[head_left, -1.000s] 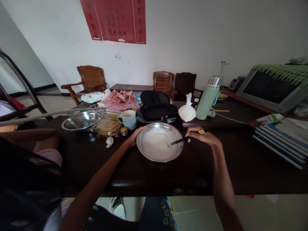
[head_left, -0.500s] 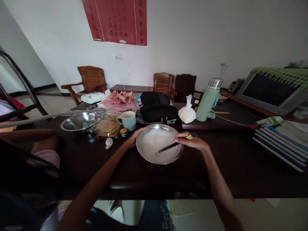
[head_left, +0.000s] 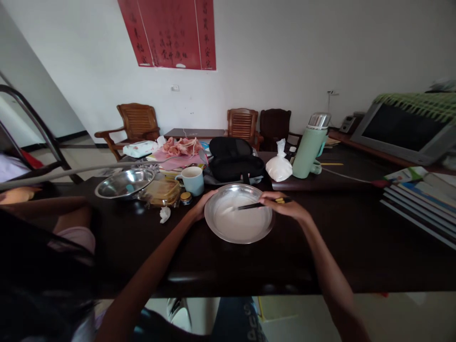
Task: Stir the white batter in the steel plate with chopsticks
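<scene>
Dark, glossy wood makes up the counter [head_left: 366, 242] before me, and the metal basin [head_left: 210, 225] sits on it straight ahead, between my 2 hands. My left hand [head_left: 201, 206] is at the basin's left rim; its fingers are partly hidden, so I cannot tell how firmly it grips. My right hand [head_left: 283, 207] pinches dark chopsticks [head_left: 249, 206] with gold bands, reaching in over the right side, their tips at the whitish mixture [head_left: 240, 225]. To stir well, I judge it best to steady the rim, keep the tips low and sweep along the wall, where lumps may cling; slow circles should save the counter from splashes.

Left of my left hand are a crumpled tissue [head_left: 165, 214] and a small jar [head_left: 185, 197], with a pale blue mug [head_left: 193, 180] just behind. Past the basin lies a black case [head_left: 235, 164]; to its right are a knotted bag of white contents [head_left: 279, 168] and a green thermos [head_left: 308, 152]. Farther off, 3 wooden chairs [head_left: 137, 121] line the wall beneath a red poster [head_left: 171, 35].
</scene>
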Motion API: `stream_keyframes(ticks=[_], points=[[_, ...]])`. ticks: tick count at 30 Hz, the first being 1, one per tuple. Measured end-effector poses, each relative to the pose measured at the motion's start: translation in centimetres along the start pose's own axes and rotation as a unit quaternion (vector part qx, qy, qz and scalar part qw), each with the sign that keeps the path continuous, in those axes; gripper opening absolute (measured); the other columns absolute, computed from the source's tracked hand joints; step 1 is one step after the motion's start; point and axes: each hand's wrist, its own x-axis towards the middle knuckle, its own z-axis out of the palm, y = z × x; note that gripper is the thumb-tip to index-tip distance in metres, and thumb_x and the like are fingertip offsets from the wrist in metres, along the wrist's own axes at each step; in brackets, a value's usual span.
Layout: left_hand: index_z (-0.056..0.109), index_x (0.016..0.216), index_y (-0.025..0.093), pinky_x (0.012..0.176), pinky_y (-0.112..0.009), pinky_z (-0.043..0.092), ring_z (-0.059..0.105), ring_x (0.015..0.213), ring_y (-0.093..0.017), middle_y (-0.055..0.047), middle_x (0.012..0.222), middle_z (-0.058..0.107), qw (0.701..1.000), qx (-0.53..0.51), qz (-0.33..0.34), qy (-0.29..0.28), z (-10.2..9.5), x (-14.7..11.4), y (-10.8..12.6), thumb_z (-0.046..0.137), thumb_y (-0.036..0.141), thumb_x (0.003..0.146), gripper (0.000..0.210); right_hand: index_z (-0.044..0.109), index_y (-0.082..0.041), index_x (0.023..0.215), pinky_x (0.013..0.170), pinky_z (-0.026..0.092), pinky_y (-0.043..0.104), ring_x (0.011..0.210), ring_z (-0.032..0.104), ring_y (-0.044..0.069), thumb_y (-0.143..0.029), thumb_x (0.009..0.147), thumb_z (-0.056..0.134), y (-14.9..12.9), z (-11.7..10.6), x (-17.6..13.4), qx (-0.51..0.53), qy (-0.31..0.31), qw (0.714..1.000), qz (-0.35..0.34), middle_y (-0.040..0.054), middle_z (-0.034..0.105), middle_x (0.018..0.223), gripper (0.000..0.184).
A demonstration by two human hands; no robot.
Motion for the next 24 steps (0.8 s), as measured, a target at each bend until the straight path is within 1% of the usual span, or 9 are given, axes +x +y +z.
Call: stream_keyframes(ticks=[2, 3, 6, 8, 11, 14, 17, 20, 24], points=[[0.071, 0.089, 0.015, 0.067, -0.03, 0.046, 0.062, 0.065, -0.019, -0.004, 0.073, 0.072, 1.0, -0.006, 0.005, -0.01, 0.2, -0.1, 0.1, 0.059, 0.033, 0.081, 0.024, 0.065, -0.019, 0.079, 0.071, 0.044, 0.03, 0.076, 0.059, 0.019, -0.04, 0.088, 0.047, 0.5, -0.9, -0.5, -0.008, 0.046, 0.999, 0.02, 0.0017, 0.067, 0.078, 0.029], [0.071, 0.089, 0.015, 0.067, -0.03, 0.046, 0.062, 0.065, -0.019, -0.004, 0.072, 0.072, 1.0, -0.009, 0.002, -0.01, 0.3, -0.2, 0.1, 0.058, 0.032, 0.081, 0.023, 0.065, -0.018, 0.078, 0.073, 0.045, 0.03, 0.077, 0.06, 0.019, -0.04, 0.088, 0.048, 0.6, -1.4, -0.8, -0.003, 0.038, 0.999, 0.022, 0.0019, 0.067, 0.077, 0.03], [0.071, 0.088, 0.015, 0.066, -0.031, 0.046, 0.062, 0.064, -0.02, -0.004, 0.07, 0.071, 1.0, -0.012, -0.022, 0.004, 0.6, -0.4, 0.4, 0.059, 0.032, 0.081, 0.022, 0.066, -0.018, 0.08, 0.077, 0.046, 0.03, 0.081, 0.062, 0.02, -0.041, 0.088, 0.049, 0.0, -1.5, -1.1, 0.032, -0.059, 0.998, 0.001, 0.0026, 0.069, 0.08, 0.03], [0.071, 0.086, 0.015, 0.066, -0.031, 0.045, 0.062, 0.064, -0.02, -0.005, 0.069, 0.071, 0.999, -0.009, -0.029, 0.013, 0.6, -0.4, 0.5, 0.059, 0.033, 0.08, 0.023, 0.066, -0.018, 0.083, 0.075, 0.046, 0.03, 0.083, 0.061, 0.02, -0.041, 0.088, 0.05, -0.5, -0.5, -0.6, 0.036, -0.082, 0.996, -0.02, 0.0024, 0.069, 0.082, 0.028], [0.071, 0.086, 0.014, 0.065, -0.03, 0.045, 0.062, 0.064, -0.02, -0.005, 0.07, 0.071, 1.0, -0.003, -0.024, 0.012, 0.4, -0.4, 0.4, 0.06, 0.034, 0.079, 0.023, 0.065, -0.019, 0.084, 0.073, 0.044, 0.029, 0.081, 0.059, 0.019, -0.038, 0.087, 0.049, -0.3, 0.2, 0.0, 0.009, -0.017, 1.0, -0.02, 0.0015, 0.068, 0.083, 0.025], [0.071, 0.086, 0.013, 0.065, -0.031, 0.045, 0.062, 0.063, -0.02, -0.005, 0.069, 0.071, 1.0, -0.001, -0.022, 0.009, 0.3, -0.4, 0.3, 0.059, 0.034, 0.08, 0.024, 0.064, -0.019, 0.077, 0.073, 0.044, 0.03, 0.076, 0.06, 0.019, -0.034, 0.087, 0.049, 0.5, -1.1, -0.6, 0.014, 0.039, 0.999, 0.016, 0.0012, 0.067, 0.074, 0.023], [0.071, 0.086, 0.013, 0.063, -0.031, 0.045, 0.061, 0.06, -0.019, -0.005, 0.066, 0.07, 0.999, 0.0, -0.032, 0.02, 0.4, -0.5, 0.4, 0.057, 0.034, 0.081, 0.025, 0.065, -0.018, 0.077, 0.077, 0.044, 0.03, 0.077, 0.062, 0.019, -0.033, 0.087, 0.049, 0.3, -1.8, -1.1, 0.065, -0.028, 0.997, 0.012, 0.0016, 0.069, 0.072, 0.024], [0.07, 0.084, 0.013, 0.063, -0.03, 0.045, 0.062, 0.06, -0.019, -0.006, 0.067, 0.071, 0.999, 0.007, -0.04, 0.025, 0.4, -0.5, 0.5, 0.057, 0.034, 0.081, 0.025, 0.066, -0.018, 0.08, 0.075, 0.044, 0.029, 0.081, 0.062, 0.02, -0.037, 0.086, 0.051, -0.5, -0.5, -0.4, 0.077, -0.088, 0.993, -0.021, 0.0021, 0.069, 0.079, 0.025], [0.07, 0.085, 0.014, 0.064, -0.03, 0.045, 0.062, 0.062, -0.019, -0.005, 0.068, 0.071, 1.0, 0.007, -0.024, 0.019, 0.4, -0.5, 0.4, 0.059, 0.034, 0.08, 0.024, 0.063, -0.019, 0.075, 0.074, 0.044, 0.029, 0.081, 0.06, 0.02, -0.033, 0.086, 0.049, -0.3, 0.0, 0.1, 0.048, 0.035, 0.998, 0.003, 0.0013, 0.067, 0.079, 0.022]])
